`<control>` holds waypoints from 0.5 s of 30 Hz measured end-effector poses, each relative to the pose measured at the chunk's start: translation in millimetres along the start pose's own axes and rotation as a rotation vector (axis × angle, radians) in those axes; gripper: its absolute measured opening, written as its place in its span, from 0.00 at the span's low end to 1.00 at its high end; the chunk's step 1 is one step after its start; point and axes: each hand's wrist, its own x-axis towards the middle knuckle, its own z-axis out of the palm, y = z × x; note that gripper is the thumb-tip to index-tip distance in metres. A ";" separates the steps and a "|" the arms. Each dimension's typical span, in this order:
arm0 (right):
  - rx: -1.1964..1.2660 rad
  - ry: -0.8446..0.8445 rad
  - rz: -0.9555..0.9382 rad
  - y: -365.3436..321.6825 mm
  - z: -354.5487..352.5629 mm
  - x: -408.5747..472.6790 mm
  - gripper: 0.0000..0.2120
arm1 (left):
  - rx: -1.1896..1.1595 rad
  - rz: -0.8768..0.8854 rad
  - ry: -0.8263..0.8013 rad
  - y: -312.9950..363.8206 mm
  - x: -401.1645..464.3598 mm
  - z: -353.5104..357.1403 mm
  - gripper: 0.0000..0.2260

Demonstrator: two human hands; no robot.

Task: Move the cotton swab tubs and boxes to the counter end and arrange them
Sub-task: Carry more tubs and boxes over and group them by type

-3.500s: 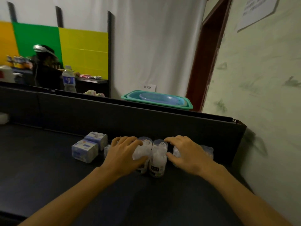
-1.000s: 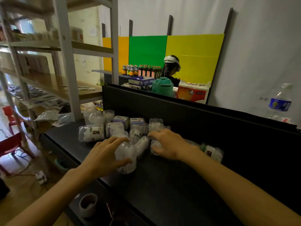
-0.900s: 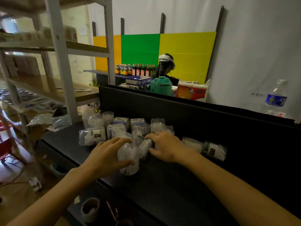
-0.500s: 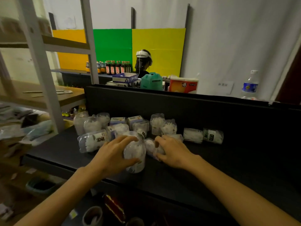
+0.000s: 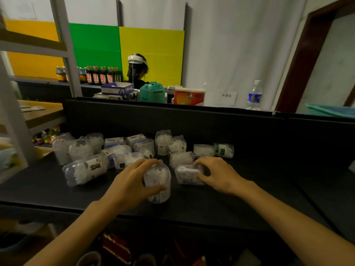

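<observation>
Several clear cotton swab tubs and small blue-white boxes (image 5: 115, 143) lie clustered on the black counter (image 5: 249, 189), left of centre. My left hand (image 5: 132, 183) is wrapped around an upright clear swab tub (image 5: 158, 182) near the front edge. My right hand (image 5: 219, 174) grips a flat clear swab container (image 5: 187, 174) just right of it. A large tub (image 5: 84, 169) lies on its side at the left. Two more tubs (image 5: 213, 150) lie on their sides by the back wall.
A black back panel (image 5: 192, 123) borders the counter. Behind it stand a water bottle (image 5: 254, 96), a teal container (image 5: 152, 92), an orange pack (image 5: 189, 95) and a person wearing a headset (image 5: 136, 71). A metal shelf rack (image 5: 65, 47) rises at left, a teal tray (image 5: 330, 110) at far right.
The view has swung from the counter's right end to the pile at the left. My left hand closed on the upright tub; my right hand took hold of the flat container and drew it forward.
</observation>
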 end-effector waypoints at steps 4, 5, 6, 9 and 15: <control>-0.017 0.041 0.007 20.6 -17.8 -17.7 0.17 | -0.010 0.047 0.003 16.2 13.5 3.4 0.31; -0.022 0.051 0.013 26.3 -21.1 -23.6 0.17 | -0.032 0.051 0.009 22.9 17.7 4.8 0.31; -0.028 0.057 0.025 32.3 -24.9 -30.3 0.17 | -0.059 0.050 0.014 31.6 21.5 6.5 0.31; -0.038 0.062 0.076 54.4 -39.3 -56.1 0.18 | -0.111 0.068 0.012 62.4 31.3 18.8 0.31; -0.059 0.099 0.145 125.3 -77.7 -122.8 0.18 | -0.152 0.142 -0.003 138.3 49.8 64.1 0.31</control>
